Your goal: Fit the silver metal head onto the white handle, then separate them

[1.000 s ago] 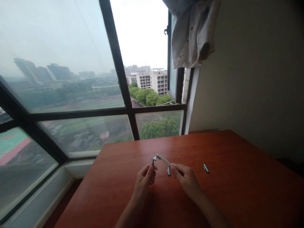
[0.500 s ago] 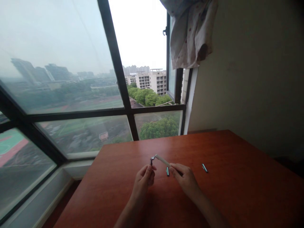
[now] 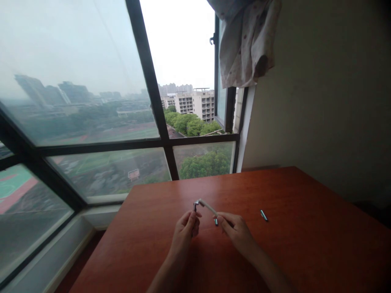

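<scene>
My right hand (image 3: pixel 236 232) pinches the near end of a slim pale rod-like tool (image 3: pixel 208 206) that slants up and to the left over the reddish wooden table (image 3: pixel 305 244). A small dark metal tip (image 3: pixel 195 203) sits at the tool's far end. My left hand (image 3: pixel 185 232) has its fingers curled together just below that tip, touching or nearly touching it; what it holds cannot be made out. A short teal piece (image 3: pixel 216 221) lies on the table between my hands. A second teal piece (image 3: pixel 263 215) lies to the right of my right hand.
A large dark-framed window (image 3: pixel 161 134) stands beyond the table's far edge, with a city view outside. A pale cloth (image 3: pixel 244 44) hangs at the top by the window frame. A plain wall (image 3: pixel 320 101) runs along the table's right side.
My right hand has drawn slightly left and nearer to my left hand, partly covering the teal piece between them. The tool has kept its slant.
</scene>
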`<state>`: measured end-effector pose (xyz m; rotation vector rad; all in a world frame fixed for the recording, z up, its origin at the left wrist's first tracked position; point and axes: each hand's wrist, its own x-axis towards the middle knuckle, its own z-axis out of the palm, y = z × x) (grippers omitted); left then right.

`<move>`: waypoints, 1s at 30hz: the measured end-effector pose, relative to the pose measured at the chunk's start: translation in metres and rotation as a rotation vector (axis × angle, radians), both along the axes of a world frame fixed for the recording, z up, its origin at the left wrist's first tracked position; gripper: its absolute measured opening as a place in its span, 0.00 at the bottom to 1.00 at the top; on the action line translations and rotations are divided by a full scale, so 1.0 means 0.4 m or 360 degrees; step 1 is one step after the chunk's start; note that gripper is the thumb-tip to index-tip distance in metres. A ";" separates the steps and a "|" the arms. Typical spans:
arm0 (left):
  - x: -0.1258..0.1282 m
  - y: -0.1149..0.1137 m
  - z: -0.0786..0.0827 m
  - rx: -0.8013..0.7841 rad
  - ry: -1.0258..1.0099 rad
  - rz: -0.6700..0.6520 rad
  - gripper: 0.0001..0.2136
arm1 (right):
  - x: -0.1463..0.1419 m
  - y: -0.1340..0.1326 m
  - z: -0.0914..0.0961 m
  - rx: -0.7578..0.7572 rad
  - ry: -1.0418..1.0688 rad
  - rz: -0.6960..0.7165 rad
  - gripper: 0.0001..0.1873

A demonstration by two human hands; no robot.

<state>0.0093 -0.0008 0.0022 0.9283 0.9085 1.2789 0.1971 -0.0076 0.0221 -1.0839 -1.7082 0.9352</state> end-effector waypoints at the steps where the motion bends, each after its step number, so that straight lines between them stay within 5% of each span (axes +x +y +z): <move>1: -0.001 0.002 -0.002 0.0013 0.0023 0.0004 0.20 | 0.000 0.000 -0.002 -0.0026 0.0020 0.0019 0.21; 12: 0.000 -0.007 0.004 0.0189 0.0251 0.0023 0.19 | 0.001 0.000 -0.004 -0.0038 0.0042 -0.0038 0.22; 30: 0.005 -0.002 0.017 -0.0041 0.0198 0.0099 0.22 | 0.007 -0.006 -0.023 0.0470 -0.0570 -0.0330 0.12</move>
